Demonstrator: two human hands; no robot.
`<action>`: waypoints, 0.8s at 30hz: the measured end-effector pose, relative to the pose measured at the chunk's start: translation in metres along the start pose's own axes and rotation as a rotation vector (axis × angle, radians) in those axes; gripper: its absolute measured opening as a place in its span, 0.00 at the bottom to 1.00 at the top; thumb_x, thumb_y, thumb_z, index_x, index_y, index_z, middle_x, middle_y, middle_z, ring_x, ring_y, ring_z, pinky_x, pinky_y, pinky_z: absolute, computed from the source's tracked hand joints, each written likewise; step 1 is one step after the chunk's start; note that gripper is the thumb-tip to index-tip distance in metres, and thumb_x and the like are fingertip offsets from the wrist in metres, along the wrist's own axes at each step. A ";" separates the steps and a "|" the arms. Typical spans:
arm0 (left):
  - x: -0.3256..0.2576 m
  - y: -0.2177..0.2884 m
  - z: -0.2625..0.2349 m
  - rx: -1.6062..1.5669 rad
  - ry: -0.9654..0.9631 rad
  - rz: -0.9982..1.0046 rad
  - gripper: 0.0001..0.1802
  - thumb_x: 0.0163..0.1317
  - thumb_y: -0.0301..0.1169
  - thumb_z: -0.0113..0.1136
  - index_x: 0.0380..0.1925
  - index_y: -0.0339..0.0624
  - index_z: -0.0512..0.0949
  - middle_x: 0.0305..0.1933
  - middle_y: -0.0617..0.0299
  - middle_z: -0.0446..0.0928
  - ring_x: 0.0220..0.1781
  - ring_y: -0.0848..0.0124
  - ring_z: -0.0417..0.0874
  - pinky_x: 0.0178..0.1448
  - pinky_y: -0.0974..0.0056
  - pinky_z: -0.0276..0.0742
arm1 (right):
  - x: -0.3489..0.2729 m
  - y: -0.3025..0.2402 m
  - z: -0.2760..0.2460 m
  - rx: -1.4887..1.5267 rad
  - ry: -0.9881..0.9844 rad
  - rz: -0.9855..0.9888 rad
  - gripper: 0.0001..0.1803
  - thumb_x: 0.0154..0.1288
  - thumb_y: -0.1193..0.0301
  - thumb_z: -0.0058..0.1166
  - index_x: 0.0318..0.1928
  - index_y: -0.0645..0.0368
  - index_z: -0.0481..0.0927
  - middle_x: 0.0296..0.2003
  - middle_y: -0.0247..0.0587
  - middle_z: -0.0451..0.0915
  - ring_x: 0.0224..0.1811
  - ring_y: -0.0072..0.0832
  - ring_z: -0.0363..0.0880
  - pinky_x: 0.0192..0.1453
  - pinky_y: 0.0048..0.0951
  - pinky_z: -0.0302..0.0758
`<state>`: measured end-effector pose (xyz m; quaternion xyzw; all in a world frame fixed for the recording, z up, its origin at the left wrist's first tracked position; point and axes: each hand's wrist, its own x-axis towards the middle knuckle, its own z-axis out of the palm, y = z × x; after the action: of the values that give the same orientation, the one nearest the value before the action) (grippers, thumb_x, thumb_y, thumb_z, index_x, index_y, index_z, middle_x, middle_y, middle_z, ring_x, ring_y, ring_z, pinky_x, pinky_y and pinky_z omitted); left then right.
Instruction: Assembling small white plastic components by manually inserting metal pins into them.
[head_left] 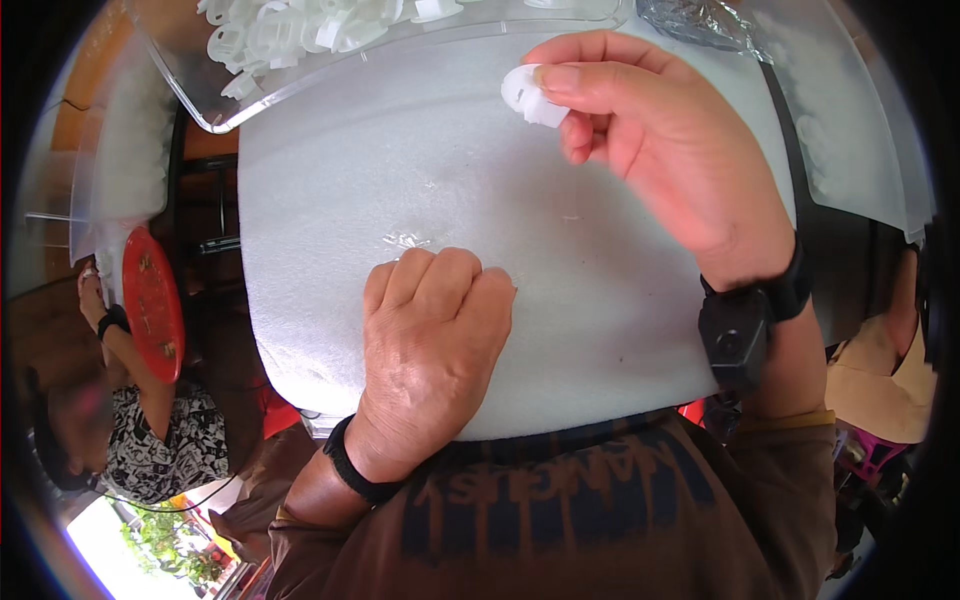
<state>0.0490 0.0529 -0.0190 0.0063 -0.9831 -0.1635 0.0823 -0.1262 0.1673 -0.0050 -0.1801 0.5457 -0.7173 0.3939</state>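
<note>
Between thumb and fingers, my right hand (640, 110) pinches a small white plastic part (528, 97) with a round flat disc and a short stub below it. It is held up over the far right part of the table. My left hand (435, 330) rests closed, knuckles up, near the middle of the white padded tabletop (590, 300); whatever its fingers hold, if anything, is hidden underneath. Just beyond those knuckles lie a few thin clear scraps (405, 241). At the far edge, a clear plastic tray (225, 118) holds many similar white parts (275, 35).
A crumpled clear plastic bag (695, 25) lies at the far right, beside the tray. Large translucent bags or bins (855, 130) stand past the right edge. On the left are a red oval stool top (153, 305) and another person (165, 430). Someone else sits at the right (885, 370).
</note>
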 end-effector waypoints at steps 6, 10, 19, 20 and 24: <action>0.001 0.004 -0.024 -0.038 0.102 0.023 0.12 0.41 0.20 0.62 0.27 0.43 0.72 0.27 0.63 0.69 0.31 0.66 0.72 0.35 0.64 0.65 | 0.003 0.004 0.008 0.265 -0.051 0.139 0.14 0.62 0.67 0.50 0.44 0.63 0.76 0.32 0.34 0.77 0.25 0.17 0.71 0.31 0.19 0.69; -0.006 0.014 -0.091 -0.276 0.076 0.002 0.16 0.39 0.19 0.67 0.31 0.37 0.75 0.29 0.56 0.78 0.25 0.62 0.78 0.27 0.63 0.71 | -0.007 -0.005 0.012 0.270 -0.084 0.118 0.13 0.64 0.68 0.47 0.44 0.63 0.75 0.29 0.35 0.78 0.20 0.19 0.74 0.27 0.21 0.72; -0.061 0.013 -0.114 -1.119 0.345 -0.484 0.10 0.50 0.22 0.61 0.33 0.30 0.74 0.25 0.51 0.75 0.20 0.72 0.76 0.22 0.73 0.69 | -0.023 -0.029 0.020 0.290 -0.172 0.133 0.17 0.63 0.69 0.46 0.50 0.64 0.74 0.28 0.37 0.78 0.21 0.23 0.77 0.29 0.23 0.76; -0.065 0.019 -0.118 -1.149 0.393 -0.559 0.08 0.52 0.20 0.59 0.33 0.30 0.74 0.25 0.53 0.74 0.21 0.74 0.75 0.24 0.73 0.69 | -0.022 -0.036 0.028 0.292 -0.205 0.154 0.18 0.63 0.69 0.47 0.51 0.64 0.73 0.29 0.37 0.79 0.22 0.24 0.77 0.31 0.24 0.76; -0.029 0.013 -0.103 -1.428 0.254 -0.413 0.08 0.50 0.13 0.56 0.32 0.29 0.75 0.29 0.52 0.75 0.25 0.73 0.76 0.28 0.73 0.71 | -0.020 -0.032 0.023 0.265 -0.222 0.140 0.19 0.61 0.70 0.48 0.53 0.63 0.72 0.33 0.38 0.79 0.26 0.25 0.78 0.35 0.26 0.77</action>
<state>0.0945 0.0336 0.0763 0.1546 -0.5998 -0.7713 0.1467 -0.1096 0.1712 0.0355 -0.1663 0.4109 -0.7294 0.5211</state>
